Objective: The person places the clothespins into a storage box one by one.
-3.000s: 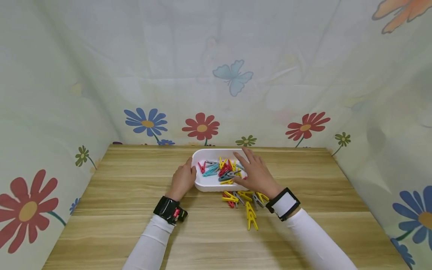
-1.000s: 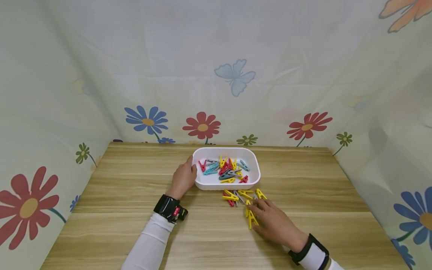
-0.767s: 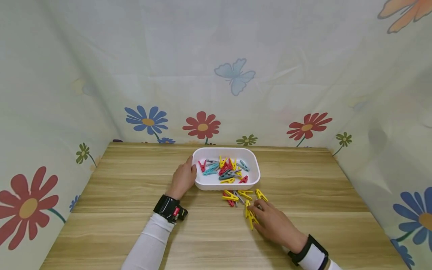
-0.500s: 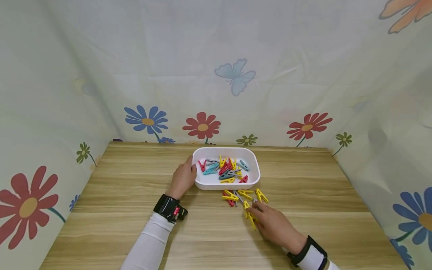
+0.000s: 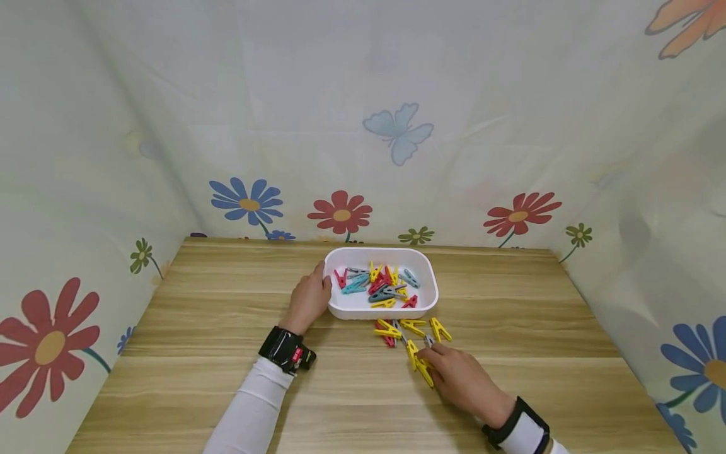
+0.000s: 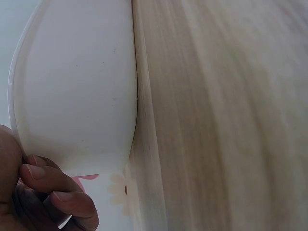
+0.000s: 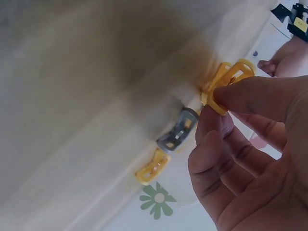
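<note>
My left hand (image 5: 306, 299) grips the left end of a white plastic box (image 5: 354, 314); in the left wrist view its curled fingers (image 6: 43, 179) lie against the box's end by the rim. Several red, yellow, teal and grey clothespins lie inside. In front of the box's right half, my right hand (image 5: 462, 378) pinches a yellow clothespin (image 7: 240, 70) between thumb and index finger. Another yellow clothespin (image 5: 412, 354) lies right against the pinched one. Just past the fingertips are a grey clothespin (image 5: 429, 340) and a yellow one at its right, the grey partly hidden by the hand.
Along the box's front wall lies a small heap of yellow clothespins (image 5: 388, 330), with red and grey ones among them. The wood-grain table (image 5: 227, 315) meets a flower-printed cloth (image 5: 283, 126) at the back and sides.
My right hand has come from the box's right end to the clothespins in front and now pinches a yellow one. Both yellow clothespins there have turned slightly. The left hand stays on the box.
</note>
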Demonstrator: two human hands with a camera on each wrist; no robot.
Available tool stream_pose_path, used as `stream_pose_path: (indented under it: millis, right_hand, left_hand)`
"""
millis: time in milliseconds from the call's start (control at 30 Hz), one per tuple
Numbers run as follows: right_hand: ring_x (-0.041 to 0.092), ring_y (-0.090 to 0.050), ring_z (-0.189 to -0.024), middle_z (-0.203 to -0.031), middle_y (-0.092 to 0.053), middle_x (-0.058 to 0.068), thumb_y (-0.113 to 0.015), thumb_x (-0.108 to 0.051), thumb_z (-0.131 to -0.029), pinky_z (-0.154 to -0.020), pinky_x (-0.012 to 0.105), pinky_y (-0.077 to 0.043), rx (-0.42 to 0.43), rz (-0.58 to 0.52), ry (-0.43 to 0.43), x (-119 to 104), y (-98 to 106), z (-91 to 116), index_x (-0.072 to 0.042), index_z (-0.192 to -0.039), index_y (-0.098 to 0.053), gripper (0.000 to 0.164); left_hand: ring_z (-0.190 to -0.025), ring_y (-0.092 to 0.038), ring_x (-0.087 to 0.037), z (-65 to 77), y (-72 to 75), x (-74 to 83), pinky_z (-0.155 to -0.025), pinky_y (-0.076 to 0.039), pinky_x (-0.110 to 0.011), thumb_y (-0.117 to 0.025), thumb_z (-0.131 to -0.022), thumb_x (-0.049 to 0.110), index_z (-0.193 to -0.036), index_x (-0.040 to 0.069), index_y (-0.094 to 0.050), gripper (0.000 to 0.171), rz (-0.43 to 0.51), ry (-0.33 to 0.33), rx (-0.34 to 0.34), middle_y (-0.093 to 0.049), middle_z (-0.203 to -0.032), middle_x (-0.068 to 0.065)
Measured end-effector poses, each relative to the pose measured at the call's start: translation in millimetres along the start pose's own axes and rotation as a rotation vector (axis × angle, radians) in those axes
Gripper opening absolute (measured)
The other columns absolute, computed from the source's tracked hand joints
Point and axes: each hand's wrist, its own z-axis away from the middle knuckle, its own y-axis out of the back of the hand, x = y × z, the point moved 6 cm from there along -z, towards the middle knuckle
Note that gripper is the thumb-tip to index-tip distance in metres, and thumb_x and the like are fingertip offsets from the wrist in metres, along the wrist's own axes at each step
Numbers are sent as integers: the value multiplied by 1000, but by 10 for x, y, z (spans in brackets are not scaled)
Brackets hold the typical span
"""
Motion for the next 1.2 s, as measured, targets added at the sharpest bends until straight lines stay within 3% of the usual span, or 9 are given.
stream_pose_path:
  millis: [200, 400, 633, 733, 1000, 1200]
  right_hand:
    - [5, -54, -69, -92, -66, -6, -72, -11, -85, -59, 23, -47, -13, -20, -25, 9, 124, -36, -17, -108, -72, 23]
    - [3, -48, -67, -92, -63, -6, -73, -9, -85, -58, 18, -43, -29, -87, -33, 44, 332, -143, -14, -111, -70, 26]
    - [7, -57, -76, -105, -69, 4, -75, -5, -84, -63, 20, -50, 62, -104, 32, 33, 653, -292, -8, -112, -68, 30]
    - [8, -56, -73, -101, -69, 5, -76, -4, -83, -61, 20, -50, 106, -86, 59, 21, 770, -354, -8, -111, -68, 30]
    - [9, -58, -69, -94, -68, 4, -76, -6, -83, -60, 20, -50, 195, -63, 107, -11, 994, -578, -8, -111, -68, 29]
    - [13, -60, -71, -90, -67, 2, -74, -6, -84, -61, 24, -50, 204, -49, 119, 3, 1055, -765, -8, -113, -67, 29]
  left_hand:
    - [-94, -65, -28, 10, 0, 12, -80, -54, -45, -45, -103, 23, -149, -2, -36, 53, 6, 4, -5, -59, -134, -26]
    - [-102, -67, -31, 12, 5, 17, -89, -54, -50, -45, -103, 23, -149, -2, -37, 53, -5, 8, -2, -59, -133, -26]
    - [-100, -67, -31, 17, 6, 12, -87, -54, -49, -45, -103, 22, -148, -2, -38, 52, -12, 10, 7, -60, -133, -26]
    - [-95, -66, -29, 16, 7, 14, -82, -54, -47, -45, -103, 22, -148, -3, -37, 53, -4, 9, 1, -59, -133, -26]
    - [-98, -67, -31, -1, 45, 8, -87, -54, -49, -45, -103, 22, -148, -3, -37, 52, -7, 7, 21, -60, -132, -26]
    - [-100, -67, -32, 4, 13, 3, -89, -53, -51, -45, -103, 22, -148, -2, -38, 52, -10, 6, 12, -60, -133, -26]
